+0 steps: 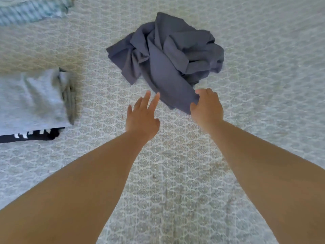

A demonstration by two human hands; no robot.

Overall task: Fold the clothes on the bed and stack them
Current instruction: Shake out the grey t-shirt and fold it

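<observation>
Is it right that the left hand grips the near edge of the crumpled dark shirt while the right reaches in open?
No, the hands are swapped. In the head view the right hand has the grip on the near edge of the crumpled dark shirt, while the left hand reaches in open.

Left edge is cutting off the folded grey garment (31, 101), so its full extent isn't showing. The black piece with white stripes (29, 135) under it is mostly covered, only a thin strip peeking out; can't tell what garment it is. The striped teal fabric (33, 9) in the upper left corner is running out of frame on top and left, and it's blurring. The crumpled dark grey garment (165, 55) is bunching on itself; type, sleeves and collar unreadable. The right hand (206, 107) is hiding its own fingertips and the cloth corner it's gripping. Both forearms are leaving the bottom edge. The bedspread (263, 67) pattern is smearing toward the frame edges.
</observation>
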